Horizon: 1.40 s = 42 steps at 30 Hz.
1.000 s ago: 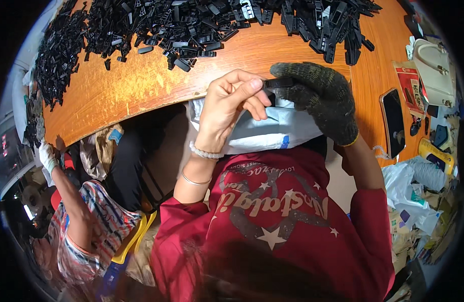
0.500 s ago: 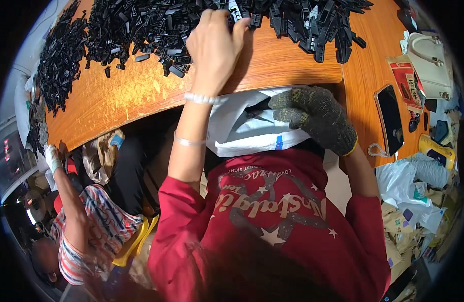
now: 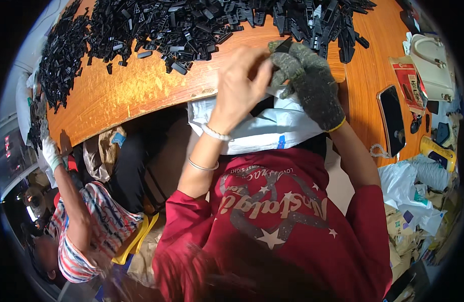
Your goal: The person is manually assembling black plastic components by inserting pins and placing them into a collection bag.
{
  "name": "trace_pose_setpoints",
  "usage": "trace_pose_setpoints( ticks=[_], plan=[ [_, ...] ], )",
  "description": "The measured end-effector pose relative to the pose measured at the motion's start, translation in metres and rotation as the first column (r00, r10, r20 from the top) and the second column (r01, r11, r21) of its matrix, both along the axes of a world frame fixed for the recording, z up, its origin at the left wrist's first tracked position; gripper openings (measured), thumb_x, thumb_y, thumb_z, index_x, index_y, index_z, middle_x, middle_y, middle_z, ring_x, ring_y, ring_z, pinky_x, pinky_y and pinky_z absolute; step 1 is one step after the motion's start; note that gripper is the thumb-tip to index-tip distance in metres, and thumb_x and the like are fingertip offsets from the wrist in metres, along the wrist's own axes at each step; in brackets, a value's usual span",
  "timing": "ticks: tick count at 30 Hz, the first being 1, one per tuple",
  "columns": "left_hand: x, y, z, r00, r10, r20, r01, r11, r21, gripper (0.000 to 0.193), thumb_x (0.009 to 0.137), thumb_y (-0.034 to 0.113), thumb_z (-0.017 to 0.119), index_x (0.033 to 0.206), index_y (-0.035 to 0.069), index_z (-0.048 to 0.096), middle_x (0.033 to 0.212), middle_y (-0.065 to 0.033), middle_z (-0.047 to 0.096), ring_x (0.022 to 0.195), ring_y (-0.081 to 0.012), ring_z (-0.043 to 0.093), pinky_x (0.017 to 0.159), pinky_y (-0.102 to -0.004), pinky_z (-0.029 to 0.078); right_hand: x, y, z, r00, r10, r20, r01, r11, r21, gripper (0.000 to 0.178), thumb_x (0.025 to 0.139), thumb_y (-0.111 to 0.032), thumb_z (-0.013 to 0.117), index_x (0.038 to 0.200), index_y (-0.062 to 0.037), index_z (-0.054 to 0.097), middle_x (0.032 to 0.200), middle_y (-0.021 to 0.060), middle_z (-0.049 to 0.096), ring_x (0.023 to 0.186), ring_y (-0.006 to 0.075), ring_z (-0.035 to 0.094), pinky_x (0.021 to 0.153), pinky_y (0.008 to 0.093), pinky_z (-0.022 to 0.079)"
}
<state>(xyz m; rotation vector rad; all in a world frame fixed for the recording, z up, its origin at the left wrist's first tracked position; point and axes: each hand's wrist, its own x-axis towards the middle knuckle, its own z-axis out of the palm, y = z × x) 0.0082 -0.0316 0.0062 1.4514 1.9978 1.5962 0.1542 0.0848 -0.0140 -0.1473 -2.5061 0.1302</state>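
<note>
My right hand (image 3: 315,83), in a dark knitted glove with a yellow cuff edge, is raised over the table's front edge. Its fingers close on a black plastic part (image 3: 282,46) that sticks up from the top of the glove. My bare left hand (image 3: 241,83), with bracelets on the wrist, meets the gloved fingers from the left. Its fingers are curled together and somewhat blurred; whatever they pinch is hidden. Below both hands, a white sack (image 3: 252,133) lies open across my lap. A heap of black plastic parts (image 3: 166,30) spreads over the far side of the table.
Longer black clips (image 3: 317,30) form a pile at the far right. A phone (image 3: 391,121), a red packet (image 3: 409,83) and a white handbag (image 3: 429,65) are on the right. On the left, a co-worker's white-gloved hand (image 3: 50,153) reaches to the wooden table's edge (image 3: 91,132).
My left hand has come back from the heap, toward me and rightward, to my right hand. The gloved right hand has risen out of the sack opening, a black part now showing in it.
</note>
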Motion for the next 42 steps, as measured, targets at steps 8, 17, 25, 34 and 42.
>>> trace_pose_setpoints(
  ticks=[8,17,25,34,42],
  plan=[
    [-0.057,0.017,0.003,0.778,0.11,-0.618,-0.245,0.96,-0.138,0.02,0.08,0.016,0.069,0.092,0.001,0.063,0.088,-0.0126,0.056,0.076,-0.0315,0.059,0.064,-0.0371,0.048,-0.004,-0.017,0.064,0.951,-0.007,0.309,0.291,0.356,-0.888,0.032,0.077,-0.005,0.06,0.108,-0.0112,0.066,0.106,0.0131,0.063,0.09,0.0278,0.063,0.079,0.0393,0.052],
    [-0.024,0.003,0.001,0.961,-0.119,-0.251,0.073,0.98,-0.188,0.014,0.077,0.007,0.068,0.088,0.001,0.062,0.089,-0.0101,0.054,0.074,-0.0291,0.06,0.063,-0.037,0.047,0.0,0.015,0.031,0.998,0.052,0.047,-0.022,0.869,-0.494,0.028,0.082,-0.017,0.066,0.108,-0.0083,0.064,0.106,0.0094,0.064,0.094,0.026,0.064,0.08,0.0351,0.052],
    [-0.029,0.004,-0.002,0.96,-0.135,-0.246,0.097,0.982,-0.162,0.014,0.077,0.008,0.068,0.088,0.001,0.064,0.088,-0.0107,0.053,0.072,-0.029,0.06,0.064,-0.0373,0.047,-0.013,0.028,0.048,0.987,0.052,0.155,-0.013,0.97,-0.245,0.023,0.078,-0.017,0.07,0.099,-0.01,0.07,0.094,0.0077,0.069,0.087,0.0236,0.066,0.074,0.0311,0.053],
    [-0.03,0.004,-0.003,0.953,-0.152,-0.261,0.114,0.981,-0.154,0.013,0.077,0.007,0.067,0.087,-0.001,0.063,0.089,-0.011,0.054,0.07,-0.0301,0.061,0.062,-0.0384,0.048,-0.017,0.038,0.052,0.938,0.098,0.332,-0.087,0.995,-0.047,0.03,0.084,-0.024,0.064,0.113,-0.0147,0.062,0.104,0.0068,0.063,0.09,0.0252,0.064,0.076,0.0362,0.052],
    [-0.028,0.006,-0.007,0.951,-0.159,-0.264,0.139,0.986,-0.095,0.013,0.074,0.005,0.066,0.084,0.0,0.06,0.088,-0.0112,0.052,0.07,-0.0327,0.058,0.062,-0.0401,0.046,-0.017,0.045,0.039,0.83,0.346,0.437,-0.139,0.888,-0.439,0.04,0.088,-0.022,0.059,0.125,-0.009,0.055,0.126,0.0112,0.055,0.118,0.0251,0.052,0.104,0.0367,0.038]
  ],
)
